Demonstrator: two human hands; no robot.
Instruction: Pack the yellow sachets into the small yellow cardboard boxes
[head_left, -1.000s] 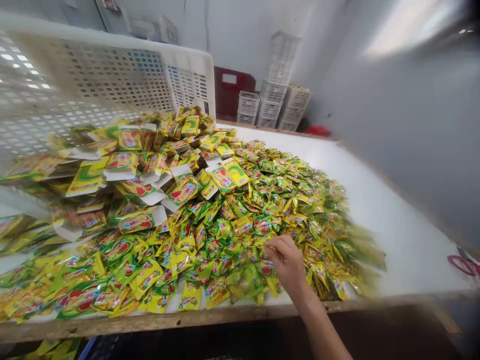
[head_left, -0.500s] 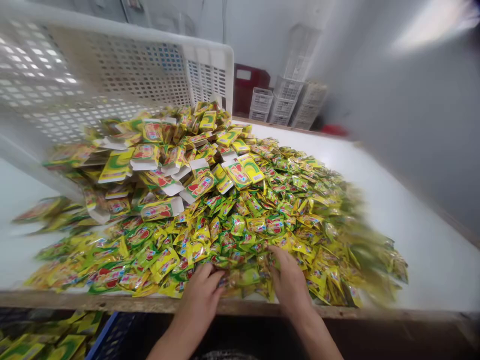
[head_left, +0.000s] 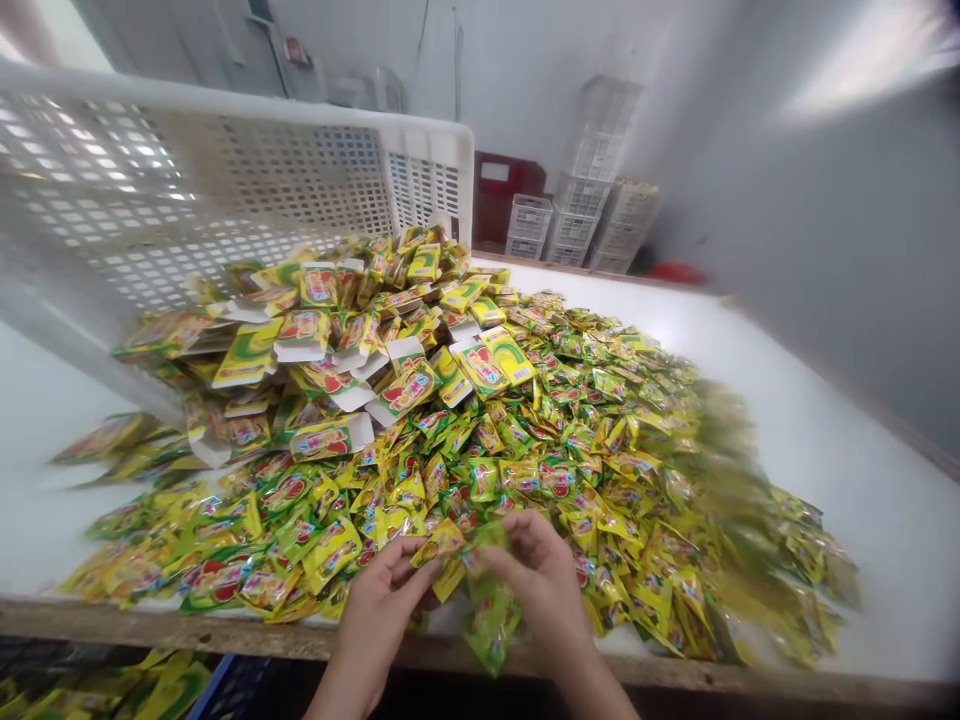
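Observation:
My left hand [head_left: 375, 607] is closed, with a small yellow candy packet [head_left: 442, 543] pinched between thumb and fingers. In the curled fingers of my right hand [head_left: 546, 585] are green candy packets [head_left: 491, 622], hanging over the table's front edge; how many is hard to tell. Both hands are close together at the near side of a wide heap of shiny yellow and green packets [head_left: 517, 478]. Behind it, at the left, lies a pile of small printed cardboard boxes [head_left: 411, 388], several with white flaps standing open.
A white plastic basket [head_left: 300, 165] lies tipped on its side behind the boxes. The white table [head_left: 795, 400] has a wooden front edge [head_left: 247, 632]. Below left, a blue crate [head_left: 217, 690] sits beside more yellow packages. Stacked white crates [head_left: 577, 225] stand at the back.
Both hands have risen from the heap and come closer together. The left now pinches a yellow packet and the right has gathered green ones. The view has shifted slightly.

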